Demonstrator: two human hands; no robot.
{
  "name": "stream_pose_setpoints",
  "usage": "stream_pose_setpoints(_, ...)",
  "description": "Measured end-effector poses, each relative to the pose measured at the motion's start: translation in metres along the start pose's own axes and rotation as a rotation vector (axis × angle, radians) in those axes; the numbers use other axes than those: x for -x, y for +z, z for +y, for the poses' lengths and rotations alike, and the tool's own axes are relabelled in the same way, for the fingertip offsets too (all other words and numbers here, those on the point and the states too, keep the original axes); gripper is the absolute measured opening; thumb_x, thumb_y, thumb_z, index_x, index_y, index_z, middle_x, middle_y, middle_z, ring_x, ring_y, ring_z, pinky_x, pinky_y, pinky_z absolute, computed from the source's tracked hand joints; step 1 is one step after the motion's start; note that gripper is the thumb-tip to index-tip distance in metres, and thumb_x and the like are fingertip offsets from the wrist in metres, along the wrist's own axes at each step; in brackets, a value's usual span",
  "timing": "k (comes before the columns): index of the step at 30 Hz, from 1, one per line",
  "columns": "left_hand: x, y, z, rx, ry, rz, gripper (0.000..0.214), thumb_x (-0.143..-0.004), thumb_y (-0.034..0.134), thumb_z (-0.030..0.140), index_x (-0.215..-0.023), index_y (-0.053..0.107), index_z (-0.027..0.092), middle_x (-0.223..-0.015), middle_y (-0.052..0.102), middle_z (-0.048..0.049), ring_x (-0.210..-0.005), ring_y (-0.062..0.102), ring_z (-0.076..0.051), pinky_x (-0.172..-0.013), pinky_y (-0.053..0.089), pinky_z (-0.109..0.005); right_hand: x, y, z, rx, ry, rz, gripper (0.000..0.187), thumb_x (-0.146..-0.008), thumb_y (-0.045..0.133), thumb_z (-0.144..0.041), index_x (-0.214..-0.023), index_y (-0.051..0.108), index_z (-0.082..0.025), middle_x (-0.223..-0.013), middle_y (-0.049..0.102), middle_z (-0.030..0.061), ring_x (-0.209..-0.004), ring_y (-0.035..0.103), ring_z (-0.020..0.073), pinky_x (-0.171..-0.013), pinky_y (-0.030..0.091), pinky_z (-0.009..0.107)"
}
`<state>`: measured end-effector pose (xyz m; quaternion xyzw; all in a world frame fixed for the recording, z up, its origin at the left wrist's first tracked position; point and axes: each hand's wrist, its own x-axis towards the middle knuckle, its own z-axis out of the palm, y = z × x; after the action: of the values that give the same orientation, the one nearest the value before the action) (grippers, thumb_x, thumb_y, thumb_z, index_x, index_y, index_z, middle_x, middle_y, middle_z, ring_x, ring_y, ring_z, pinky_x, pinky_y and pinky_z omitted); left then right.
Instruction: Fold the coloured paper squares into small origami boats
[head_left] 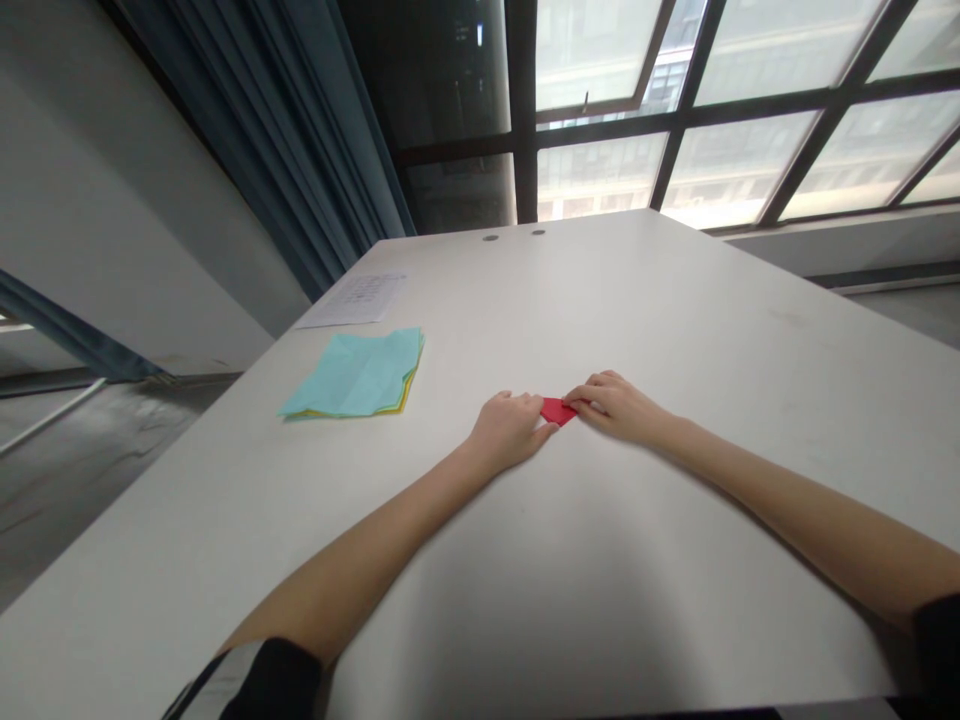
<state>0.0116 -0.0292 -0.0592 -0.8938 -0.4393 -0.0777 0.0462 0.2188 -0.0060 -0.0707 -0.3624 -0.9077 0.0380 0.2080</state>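
A small piece of folded red paper (556,411) lies on the white table between my two hands. From its left side my left hand (511,430) grips it, thumb at the near edge and fingers curled over the far side. My right hand (606,403) has its fingertips pressed together on the paper's right end. Parts of the paper are hidden under the fingers of both hands, so its full shape does not show.
To the left lies a stack of light blue and yellow paper sheets (360,372). Behind it, a printed white sheet (356,300) rests near the left edge of the white table (600,300). Two round dark spots are at the far edge, before the windows and a blue curtain (300,130).
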Motion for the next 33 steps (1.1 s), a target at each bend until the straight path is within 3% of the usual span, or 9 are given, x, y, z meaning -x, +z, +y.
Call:
stream_pose_setpoints(5,0.0,0.0,-0.002,0.032,-0.036,-0.01,0.033,-0.085,0.04,0.046,-0.088,0.054,0.016,-0.084,0.064,-0.0073,-0.077,0.061,-0.021,-0.064,0.043,-0.029,0.0,0.007,0.001,-0.092,0.085,0.039,0.02,-0.084,0.048,-0.025,-0.092,0.065,-0.019,-0.074,0.066,0.005,-0.073,0.057,0.0168,-0.074,0.043,0.031)
stream_pose_setpoints(11,0.0,0.005,-0.007,0.064,0.024,0.073,0.032,-0.084,0.043,0.045,-0.084,0.054,0.015,-0.08,0.064,-0.0086,-0.074,0.061,-0.021,-0.065,0.044,-0.031,0.001,0.015,0.005,-0.048,0.053,0.081,0.025,-0.086,0.045,-0.027,-0.101,0.063,-0.019,-0.109,0.062,0.0105,-0.093,0.056,0.0217,-0.084,0.042,0.04)
stream_pose_setpoints(16,0.0,0.011,-0.01,0.119,0.087,0.158,0.028,-0.083,0.046,0.041,-0.084,0.055,0.015,-0.082,0.063,-0.009,-0.081,0.06,-0.021,-0.074,0.044,-0.034,-0.002,0.014,0.004,-0.157,0.102,0.099,0.017,-0.079,0.05,-0.021,-0.089,0.064,-0.018,-0.093,0.066,0.0078,-0.086,0.057,0.0206,-0.08,0.043,0.037)
stream_pose_setpoints(20,-0.001,0.012,-0.01,0.177,0.109,0.248,0.021,-0.079,0.052,0.032,-0.091,0.057,0.015,-0.105,0.058,-0.0118,-0.099,0.053,-0.024,-0.083,0.042,-0.037,-0.004,0.008,-0.003,-0.286,0.35,0.107,0.014,-0.073,0.054,-0.022,-0.082,0.063,-0.019,-0.069,0.063,0.0017,-0.064,0.054,0.0153,-0.06,0.043,0.028)
stream_pose_setpoints(22,0.0,0.012,-0.009,0.222,0.065,0.295,0.021,-0.077,0.055,0.03,-0.093,0.058,0.016,-0.112,0.053,-0.0123,-0.098,0.052,-0.023,-0.083,0.043,-0.037,-0.005,0.006,-0.006,-0.369,0.427,0.154,0.013,-0.071,0.055,-0.025,-0.08,0.062,-0.019,-0.064,0.061,-0.0009,-0.055,0.05,0.0122,-0.053,0.039,0.025)
stream_pose_setpoints(27,-0.004,0.009,-0.003,0.616,-0.151,0.354,0.016,-0.078,0.054,0.03,-0.084,0.057,0.015,-0.107,0.048,-0.0094,-0.063,0.052,-0.008,-0.064,0.048,-0.027,-0.006,0.003,-0.016,-0.423,0.38,0.27,0.011,-0.071,0.057,-0.026,-0.079,0.059,-0.018,-0.061,0.058,-0.0019,-0.053,0.047,0.011,-0.054,0.038,0.025)
stream_pose_setpoints(30,-0.008,0.009,0.0,0.901,-0.209,0.34,0.018,-0.08,0.053,0.033,-0.082,0.054,0.015,-0.094,0.054,-0.0056,-0.063,0.055,-0.008,-0.059,0.048,-0.022,-0.005,0.003,-0.023,-0.444,0.308,0.263,0.013,-0.072,0.056,-0.024,-0.084,0.058,-0.02,-0.075,0.065,0.0011,-0.057,0.05,0.0112,-0.059,0.042,0.026)
stream_pose_setpoints(33,-0.01,0.01,0.002,1.091,-0.232,0.303,0.02,-0.081,0.054,0.035,-0.082,0.051,0.016,-0.082,0.057,-0.0026,-0.072,0.059,-0.012,-0.063,0.049,-0.023,-0.004,0.004,-0.029,-0.487,0.246,0.234,0.014,-0.073,0.056,-0.025,-0.087,0.056,-0.02,-0.088,0.067,0.0027,-0.061,0.053,0.0115,-0.062,0.044,0.027)
